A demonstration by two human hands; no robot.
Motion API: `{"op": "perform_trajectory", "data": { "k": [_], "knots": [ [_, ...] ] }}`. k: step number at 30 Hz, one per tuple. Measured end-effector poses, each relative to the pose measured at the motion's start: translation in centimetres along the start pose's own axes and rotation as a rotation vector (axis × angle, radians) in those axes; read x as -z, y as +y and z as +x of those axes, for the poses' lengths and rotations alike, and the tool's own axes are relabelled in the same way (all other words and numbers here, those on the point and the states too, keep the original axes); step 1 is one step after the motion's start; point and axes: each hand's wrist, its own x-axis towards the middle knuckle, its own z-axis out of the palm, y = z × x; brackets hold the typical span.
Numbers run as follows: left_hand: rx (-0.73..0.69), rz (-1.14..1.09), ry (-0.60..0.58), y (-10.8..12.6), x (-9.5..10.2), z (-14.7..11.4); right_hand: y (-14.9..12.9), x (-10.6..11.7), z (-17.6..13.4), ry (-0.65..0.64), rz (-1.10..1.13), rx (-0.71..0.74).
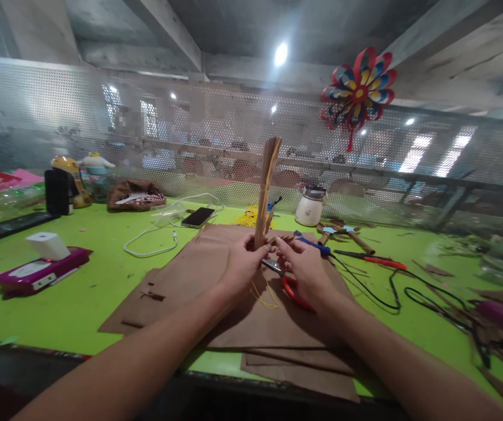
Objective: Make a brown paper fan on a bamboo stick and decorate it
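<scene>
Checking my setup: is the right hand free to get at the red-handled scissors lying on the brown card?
Probably yes. The red-handled scissors lie right beneath the right hand with nothing over them, but its fingers are pinching the upright brown strip bundle alongside the left hand.

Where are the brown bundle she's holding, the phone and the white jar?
brown bundle (267, 187), head view, middle of its upright length
phone (197, 217), head view, centre of dark screen
white jar (309, 210), head view, its body

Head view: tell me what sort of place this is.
Probably a craft workshop bench. Brown paper sheets cover a green table, the left hand holds a folded paper bundle, and a paper pinwheel hangs on the mesh screen.
</scene>
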Motion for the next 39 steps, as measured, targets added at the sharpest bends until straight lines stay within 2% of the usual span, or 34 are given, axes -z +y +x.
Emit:
{"op": "perform_trajectory", "data": {
  "k": [4, 6, 10, 12, 17, 20, 23, 28, 39],
  "knots": [
    [-0.056, 0.108, 0.025, 0.3, -0.5, -0.5, -0.1, 0.0, -0.2, 0.016, 0.017, 0.076],
    [-0.065, 0.121, 0.023, 0.3, -0.7, -0.7, -0.4, -0.2, -0.5, 0.028, 0.027, 0.064],
    [-0.022, 0.09, -0.015, 0.4, -0.6, -0.7, -1.1, -0.2, -0.6, 0.064, 0.048, -0.007],
    [0.019, 0.047, -0.03, 0.4, -0.4, -0.6, -1.3, 0.2, -0.3, 0.039, 0.027, 0.026],
    [0.149, -0.13, -0.106, 0.7, -0.2, -0.6, -1.9, 2.3, 1.3, -0.052, -0.256, 0.339],
    [0.243, -0.182, -0.189, 0.7, -0.3, -0.7, -2.9, 3.2, 1.6, -0.178, -0.387, 0.493],
    [0.303, -0.187, -0.248, 0.7, -0.3, -0.8, -3.7, 3.5, 1.5, -0.312, -0.416, 0.582],
    [0.355, -0.13, -0.328, 0.6, -0.3, -1.0, -4.0, 3.8, 1.5, -0.353, -0.38, 0.562],
    [0.384, -0.11, -0.361, 0.7, -0.4, -1.3, -4.0, 4.3, 1.7, -0.358, -0.446, 0.616]
  ]
}}
